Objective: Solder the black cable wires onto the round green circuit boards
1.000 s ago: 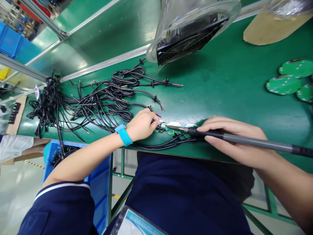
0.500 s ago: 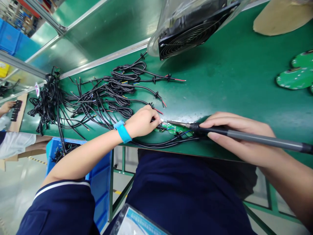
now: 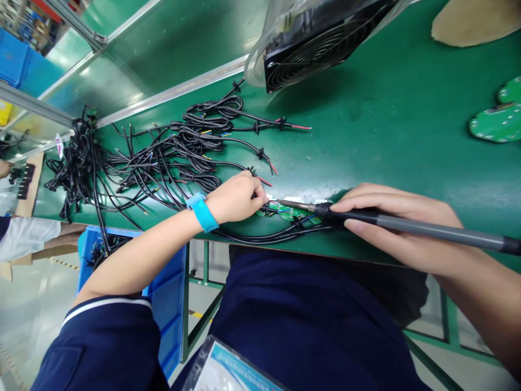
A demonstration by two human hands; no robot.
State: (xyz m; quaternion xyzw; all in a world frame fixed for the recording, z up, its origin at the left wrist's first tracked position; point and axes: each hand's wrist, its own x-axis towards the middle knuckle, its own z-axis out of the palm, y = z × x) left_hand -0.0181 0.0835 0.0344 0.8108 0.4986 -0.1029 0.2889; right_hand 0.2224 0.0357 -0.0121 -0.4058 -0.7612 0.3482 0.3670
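Note:
My right hand (image 3: 401,231) is closed around the dark handle of a soldering iron (image 3: 431,224), its metal tip pointing left over a green circuit board (image 3: 288,212). At the board's left end, my left hand (image 3: 240,196), with a blue wrist strap (image 3: 202,213), pinches a thin wire close to the iron's tip. The fingers partly hide what they grip. Black cables (image 3: 277,238) run along the table's front edge beneath the board, and small blue and red wires show on it.
Many black cables (image 3: 163,157) lie bundled on the green table (image 3: 386,125) at left. A fan (image 3: 321,60) in clear plastic stands at the back. More green boards (image 3: 496,124) lie at far right. Below the edge is a blue bin (image 3: 165,304). Another person's hand (image 3: 5,168) shows far left.
The view has shifted slightly, so the fan and the far boards sit a little differently in the picture. Both hands keep nearly the same place and hold, the iron's tip still beside the left fingers.

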